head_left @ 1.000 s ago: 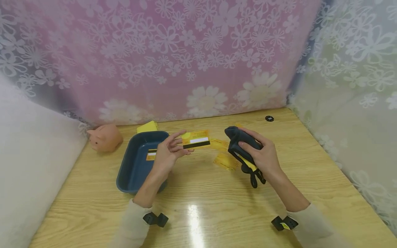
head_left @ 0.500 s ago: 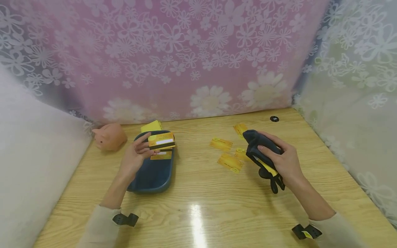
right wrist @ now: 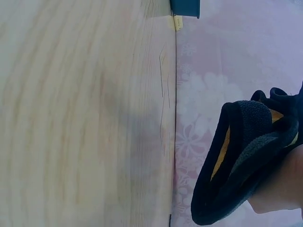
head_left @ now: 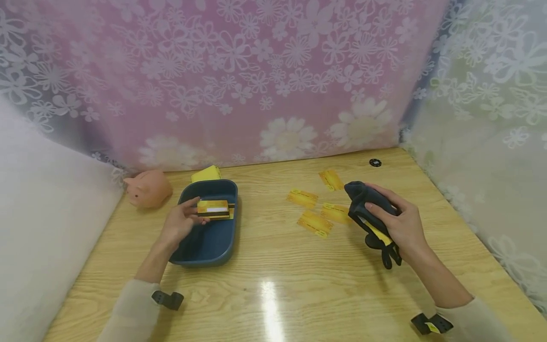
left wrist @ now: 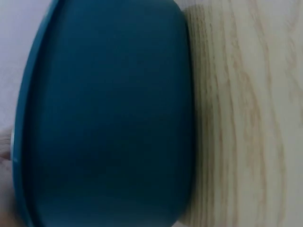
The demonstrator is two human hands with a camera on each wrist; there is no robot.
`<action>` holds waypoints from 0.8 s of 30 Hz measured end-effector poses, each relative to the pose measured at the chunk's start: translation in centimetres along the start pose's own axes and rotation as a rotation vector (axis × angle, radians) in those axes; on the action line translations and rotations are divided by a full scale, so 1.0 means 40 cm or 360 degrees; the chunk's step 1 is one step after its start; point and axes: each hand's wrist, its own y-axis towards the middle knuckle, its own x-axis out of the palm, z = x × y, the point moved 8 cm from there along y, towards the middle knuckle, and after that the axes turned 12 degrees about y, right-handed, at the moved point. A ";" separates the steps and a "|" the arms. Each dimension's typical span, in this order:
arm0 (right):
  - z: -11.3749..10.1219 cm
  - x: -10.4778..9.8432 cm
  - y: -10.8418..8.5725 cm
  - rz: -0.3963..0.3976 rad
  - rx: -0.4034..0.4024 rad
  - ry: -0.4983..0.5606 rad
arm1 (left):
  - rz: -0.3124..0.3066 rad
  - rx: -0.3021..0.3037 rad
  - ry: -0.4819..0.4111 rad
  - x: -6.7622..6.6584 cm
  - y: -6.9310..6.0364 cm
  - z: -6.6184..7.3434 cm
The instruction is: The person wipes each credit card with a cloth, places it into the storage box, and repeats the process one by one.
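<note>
My left hand [head_left: 177,224] reaches over the dark blue plastic tub [head_left: 209,249] and pinches a yellow card [head_left: 213,209] with a black stripe and white strip. Another card lies beneath it in the tub, mostly hidden. In the left wrist view the tub's outer wall [left wrist: 109,113] fills much of the picture, with only a bit of the hand at the left edge. My right hand [head_left: 403,223] grips a dark drawstring pouch [head_left: 373,202] above the table at right. Yellow shows inside the pouch's mouth, also in the right wrist view of the pouch [right wrist: 246,151].
Several yellow cards [head_left: 315,223] lie loose mid-table, left of the pouch. A pink piggy bank [head_left: 149,189] stands left of the tub, and a yellow block-like item [head_left: 206,174] sits behind it. A black round chip [head_left: 375,163] lies at the back right. Floral curtains surround the wooden table [head_left: 256,266].
My left hand has carried the card leftward and down into the tub. The right hand has moved right with the pouch, so the loose cards show more fully.
</note>
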 end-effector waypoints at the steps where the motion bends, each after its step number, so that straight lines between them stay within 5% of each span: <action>1: 0.001 0.000 -0.001 0.0000 0.0003 0.0003 | 0.0009 -0.0001 0.0010 0.002 0.002 -0.001; 10: 0.000 -0.007 -0.004 0.0006 0.0004 0.0054 | 0.0058 0.0042 0.0085 0.020 0.011 0.009; 24: 0.014 -0.012 -0.017 0.0027 0.0026 -0.0023 | 0.0149 0.0142 0.0147 0.005 0.005 0.036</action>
